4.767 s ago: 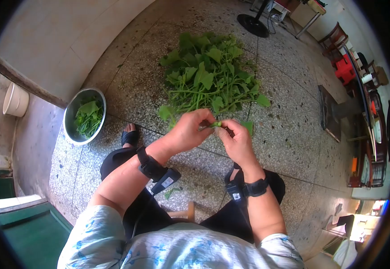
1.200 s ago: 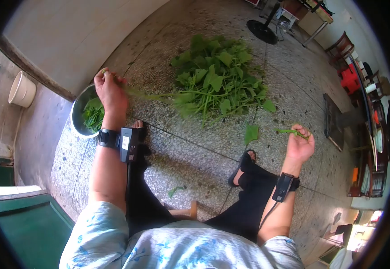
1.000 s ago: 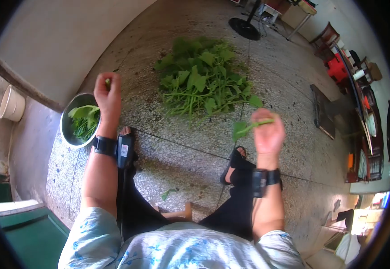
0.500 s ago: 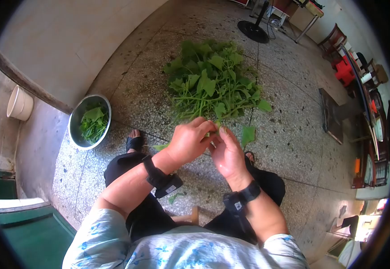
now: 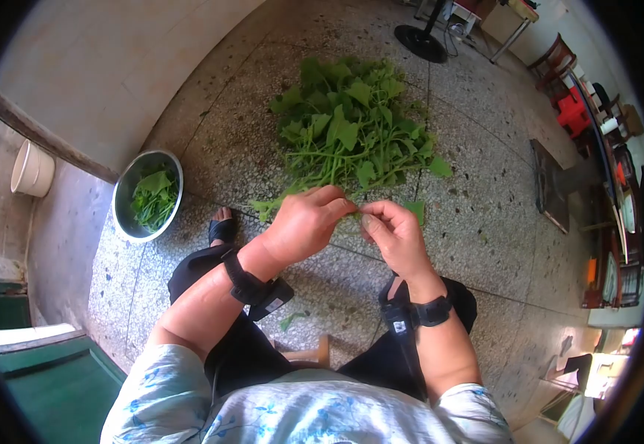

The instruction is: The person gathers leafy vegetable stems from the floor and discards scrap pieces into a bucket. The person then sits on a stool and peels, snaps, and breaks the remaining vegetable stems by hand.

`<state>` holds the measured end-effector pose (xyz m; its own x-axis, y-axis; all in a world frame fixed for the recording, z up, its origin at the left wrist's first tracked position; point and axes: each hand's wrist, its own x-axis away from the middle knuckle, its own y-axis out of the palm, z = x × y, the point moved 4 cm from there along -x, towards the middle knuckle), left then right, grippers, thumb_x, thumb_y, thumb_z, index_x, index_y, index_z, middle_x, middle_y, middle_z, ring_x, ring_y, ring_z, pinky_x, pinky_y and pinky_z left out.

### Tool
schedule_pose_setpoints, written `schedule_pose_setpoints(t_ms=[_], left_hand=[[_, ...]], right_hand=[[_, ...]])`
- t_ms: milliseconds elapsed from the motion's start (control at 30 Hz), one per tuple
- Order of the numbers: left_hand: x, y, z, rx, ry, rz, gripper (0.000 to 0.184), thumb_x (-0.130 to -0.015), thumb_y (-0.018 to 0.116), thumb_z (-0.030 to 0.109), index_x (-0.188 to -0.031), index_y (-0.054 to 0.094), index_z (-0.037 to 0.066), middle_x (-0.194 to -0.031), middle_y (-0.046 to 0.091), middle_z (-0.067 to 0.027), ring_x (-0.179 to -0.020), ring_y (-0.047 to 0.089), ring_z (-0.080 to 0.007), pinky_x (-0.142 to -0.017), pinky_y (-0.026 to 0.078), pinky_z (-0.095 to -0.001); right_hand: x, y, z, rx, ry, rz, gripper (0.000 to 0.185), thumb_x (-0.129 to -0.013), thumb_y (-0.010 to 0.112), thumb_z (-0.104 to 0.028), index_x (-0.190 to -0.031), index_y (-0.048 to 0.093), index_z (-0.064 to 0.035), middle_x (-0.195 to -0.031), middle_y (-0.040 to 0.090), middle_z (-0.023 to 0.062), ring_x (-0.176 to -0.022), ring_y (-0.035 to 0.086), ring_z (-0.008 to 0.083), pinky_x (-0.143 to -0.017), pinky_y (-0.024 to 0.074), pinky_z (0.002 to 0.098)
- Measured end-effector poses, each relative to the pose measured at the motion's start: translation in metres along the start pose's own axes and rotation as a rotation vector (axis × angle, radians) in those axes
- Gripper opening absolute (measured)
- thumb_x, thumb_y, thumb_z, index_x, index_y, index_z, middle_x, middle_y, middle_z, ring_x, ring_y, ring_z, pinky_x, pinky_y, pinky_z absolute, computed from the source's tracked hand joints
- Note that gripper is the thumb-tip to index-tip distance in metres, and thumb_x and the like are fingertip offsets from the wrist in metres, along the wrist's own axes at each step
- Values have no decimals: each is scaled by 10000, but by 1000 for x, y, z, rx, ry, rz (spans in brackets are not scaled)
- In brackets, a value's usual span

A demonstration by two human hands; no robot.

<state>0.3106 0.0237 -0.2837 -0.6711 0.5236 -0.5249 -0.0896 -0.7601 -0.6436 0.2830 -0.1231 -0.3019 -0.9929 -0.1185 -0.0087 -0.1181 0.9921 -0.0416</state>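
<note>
My left hand is closed in a pinch on a thin green vine stem, most of it hidden by the fingers. Pale green leafy tips stick out past the left side of that hand. My right hand pinches at the same stem, its fingertips almost meeting the left ones. Just beyond both hands, a large heap of leafy green vines lies on the floor. To the left stands a metal basin with picked greens inside. A loose leaf shows behind my right hand.
Small leaf scraps lie on the speckled floor between my legs, near a wooden stool edge. A black round stand base is at the back. Chairs and a dark flat board are on the right; a white bucket is far left.
My right hand has moved slightly right and turned, its fingers now curled into a pinch. My left hand has shifted a little left, and the fingertips are slightly farther apart.
</note>
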Motion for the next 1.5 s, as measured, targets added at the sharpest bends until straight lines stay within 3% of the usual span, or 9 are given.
schedule_pose_setpoints(t_ms=[167,367,433,667,800,900,1400,1467,1500], left_hand=[[3,1,1,24,27,27,290,-584,556,-58,-845,597,61,-795,567,-78,-705,564,-276,-576,467,-343],[5,3,-2,211,-121,53,260,-593,571,-59,-839,593,22,-779,581,-118,-714,568,-297,-595,466,-333],[4,5,-5,329,-280,-15,170,-725,585,-10,-894,583,-3,-797,589,-103,-744,587,-204,-649,469,-281],[6,18,-9,607,-578,-51,137,-837,543,107,-869,559,-25,-792,586,-35,-767,529,-73,-666,439,-229],[5,15,-13,720,-580,126,123,-819,534,85,-832,540,-37,-725,603,-84,-691,564,-116,-615,449,-249],[7,16,-16,1052,-694,128,160,-885,468,180,-871,545,40,-732,599,-24,-491,396,-9,-421,261,-156],[12,-1,-51,1121,-797,225,183,-894,452,223,-866,522,56,-779,611,-46,-619,528,-36,-424,270,-155],[13,-11,-59,1112,-819,300,182,-892,456,228,-866,523,60,-777,610,-42,-653,546,-40,-426,269,-156],[13,-14,-60,1091,-794,262,180,-890,459,228,-867,524,61,-774,608,-40,-654,546,-41,-428,273,-160]], right_hand=[[0,2,-1,-96,205,11,83,-816,540,-71,-852,553,2,-626,504,-30,-527,430,28,-465,345,174],[-2,14,7,-392,165,90,51,-813,528,-66,-799,540,-19,-632,500,-25,-519,429,35,-471,359,180],[-2,15,9,-454,169,100,49,-814,525,-66,-807,539,-20,-656,510,-19,-537,437,36,-475,367,184],[-1,18,17,-381,73,143,56,-825,512,-71,-846,532,-23,-727,534,-10,-599,447,40,-546,388,183],[2,18,10,-391,68,162,61,-821,521,-79,-852,527,-26,-724,533,-12,-594,436,41,-550,368,173],[1,14,13,-421,24,91,61,-817,526,-88,-840,521,-32,-719,526,-16,-593,430,44,-539,351,169],[9,7,-11,-928,66,-200,69,-742,530,-134,-735,513,-68,-551,377,-41,-514,334,76,-659,353,309],[12,3,-18,-928,47,-207,40,-738,528,-108,-736,524,-68,-559,408,-36,-493,344,79,-639,359,302],[14,1,-15,-561,123,-130,39,-741,536,-102,-730,538,-64,-569,438,-28,-498,369,81,-625,368,300]])
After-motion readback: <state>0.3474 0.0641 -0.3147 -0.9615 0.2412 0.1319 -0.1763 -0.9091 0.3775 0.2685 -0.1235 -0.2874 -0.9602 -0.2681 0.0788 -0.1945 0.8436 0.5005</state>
